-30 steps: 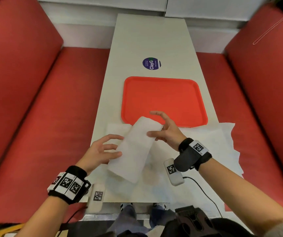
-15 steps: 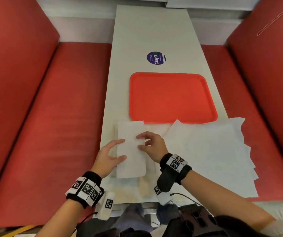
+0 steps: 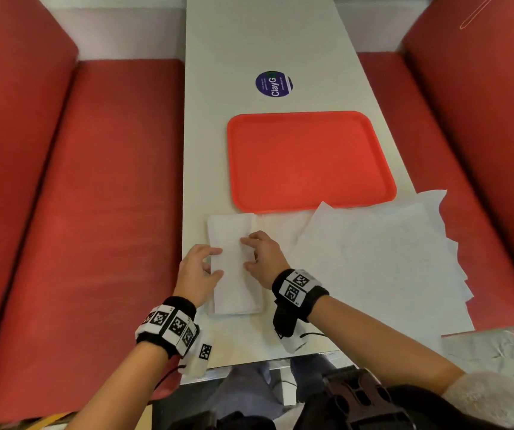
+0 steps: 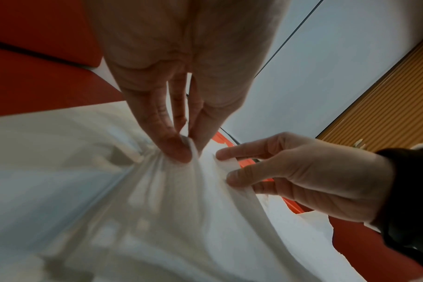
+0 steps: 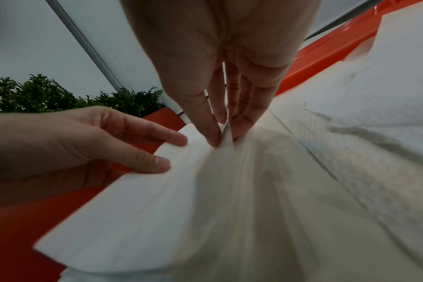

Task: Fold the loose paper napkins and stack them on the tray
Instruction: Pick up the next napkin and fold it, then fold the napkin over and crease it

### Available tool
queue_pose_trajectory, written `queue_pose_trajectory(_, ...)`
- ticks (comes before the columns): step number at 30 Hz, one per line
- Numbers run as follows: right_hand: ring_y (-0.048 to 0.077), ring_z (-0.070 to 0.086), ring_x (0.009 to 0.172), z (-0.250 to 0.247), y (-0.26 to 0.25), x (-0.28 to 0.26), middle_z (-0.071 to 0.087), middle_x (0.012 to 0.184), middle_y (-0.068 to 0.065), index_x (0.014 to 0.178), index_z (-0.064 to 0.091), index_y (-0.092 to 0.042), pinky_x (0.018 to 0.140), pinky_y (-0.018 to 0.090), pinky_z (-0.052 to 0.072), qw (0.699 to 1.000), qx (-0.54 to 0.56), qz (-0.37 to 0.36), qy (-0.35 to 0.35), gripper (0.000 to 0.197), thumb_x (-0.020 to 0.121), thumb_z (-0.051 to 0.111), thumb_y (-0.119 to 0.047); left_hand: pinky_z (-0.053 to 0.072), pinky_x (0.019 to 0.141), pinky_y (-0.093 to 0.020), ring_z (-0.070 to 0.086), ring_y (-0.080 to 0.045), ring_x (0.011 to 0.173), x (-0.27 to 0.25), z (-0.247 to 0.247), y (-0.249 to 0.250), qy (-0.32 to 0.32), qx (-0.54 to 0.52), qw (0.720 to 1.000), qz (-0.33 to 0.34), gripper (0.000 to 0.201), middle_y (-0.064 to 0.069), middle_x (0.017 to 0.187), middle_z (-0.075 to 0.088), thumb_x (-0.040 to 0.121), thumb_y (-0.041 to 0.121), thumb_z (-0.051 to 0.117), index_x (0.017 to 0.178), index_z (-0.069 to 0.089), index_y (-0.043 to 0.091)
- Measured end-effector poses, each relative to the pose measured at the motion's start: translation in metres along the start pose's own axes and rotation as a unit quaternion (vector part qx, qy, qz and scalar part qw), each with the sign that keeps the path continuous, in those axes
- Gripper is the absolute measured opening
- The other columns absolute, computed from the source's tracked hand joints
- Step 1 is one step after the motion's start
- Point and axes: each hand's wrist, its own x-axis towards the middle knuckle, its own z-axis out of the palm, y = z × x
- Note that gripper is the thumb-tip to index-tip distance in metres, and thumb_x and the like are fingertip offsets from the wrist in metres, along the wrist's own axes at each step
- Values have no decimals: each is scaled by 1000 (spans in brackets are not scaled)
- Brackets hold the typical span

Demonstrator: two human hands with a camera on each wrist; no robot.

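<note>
step: we judge mid-fold, napkin (image 3: 234,268) in narrow strip | left hand (image 3: 198,271), right hand (image 3: 263,259) each pinch a long edge | lies on table (image 3: 265,41) just short of tray (image 3: 299,113), beside loose pile (image 3: 389,259) | next: we need one square half-fold, then lift onto tray

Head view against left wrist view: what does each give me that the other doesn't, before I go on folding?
Only the head view: the whole tray, no napkin on it yet; the loose napkins spread at the near right; a round sticker beyond the tray. Only the left wrist view: close up, the left grip pinching the folded napkin at its edge; a ribbed wooden panel. Both: the folded napkin, the left grip, the right grip at its other side, a bit of the tray's rim.
</note>
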Motion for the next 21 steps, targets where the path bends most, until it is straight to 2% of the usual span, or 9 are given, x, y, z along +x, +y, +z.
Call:
queue_pose_trajectory(5, 30, 58, 104, 4, 5, 0, 43, 136, 10, 137, 51, -4, 90, 20, 39, 1000, -6, 2, -2, 56, 82, 60, 4, 46, 70, -7, 51, -15, 65, 2, 3, -5, -8, 23, 1000, -1, 42, -1, 120, 51, 76, -3, 74, 115, 67, 11)
queue_pose_trajectory(6, 30, 58, 104, 4, 6, 1, 42, 136, 10, 137, 50, -4, 91, 21, 40, 1000, -4, 1, -3, 57, 82, 60, 4, 48, 76, -12, 54, -17, 71, 2, 4, -7, -6, 35, 999, -4, 42, -1, 121, 49, 76, -1, 75, 115, 66, 13)
queue_pose_trajectory(7, 29, 58, 102, 3, 7, 0, 41, 136, 10, 138, 50, -5, 91, 21, 40, 1000, -1, -1, -5, 57, 82, 61, 3, 50, 86, -23, 56, -20, 82, 2, 6, -7, 0, 55, 998, -8, 43, -2, 123, 46, 75, 3, 76, 115, 66, 15)
queue_pose_trajectory(9, 25, 58, 93, -1, 10, -2, 40, 136, 9, 139, 49, -8, 89, 23, 44, 1000, 5, -7, -5, 59, 82, 63, -2, 44, 99, -37, 48, -27, 107, 1, 9, -4, 22, 122, 992, -9, 41, -6, 131, 41, 75, 10, 77, 114, 66, 19)
queue_pose_trajectory(11, 19, 57, 84, -11, 16, -8, 40, 134, 5, 138, 50, -13, 85, 28, 50, 1000, 10, -15, 8, 59, 82, 67, -10, 40, 101, -41, 40, -31, 116, -1, 15, 5, 49, 178, 983, 14, 39, -9, 135, 38, 75, 16, 76, 112, 66, 23)
queue_pose_trajectory(13, 19, 59, 85, -30, 27, -17, 41, 130, 2, 134, 53, -17, 81, 30, 52, 999, 16, -12, 29, 55, 81, 69, -15, 38, 100, -41, 35, -31, 121, 0, 23, 22, 61, 183, 980, 44, 35, -7, 134, 39, 76, 16, 74, 109, 66, 26)
queue_pose_trajectory(17, 17, 58, 90, -81, 73, -40, 42, 129, 0, 131, 56, -20, 79, 25, 50, 997, 5, 34, 76, 51, 82, 70, -19, 38, 99, -35, 39, -24, 117, 11, 60, 64, -13, 136, 986, 96, 26, -1, 123, 47, 81, 13, 69, 105, 68, 23)
queue_pose_trajectory(21, 16, 56, 92, -138, 134, -70, 44, 131, 3, 129, 58, -19, 81, 26, 49, 985, -29, 111, 129, 51, 80, 73, -17, 41, 97, -39, 45, -22, 115, 21, 120, 108, -103, 150, 969, 165, 23, 2, 120, 51, 87, 16, 62, 109, 66, 18)
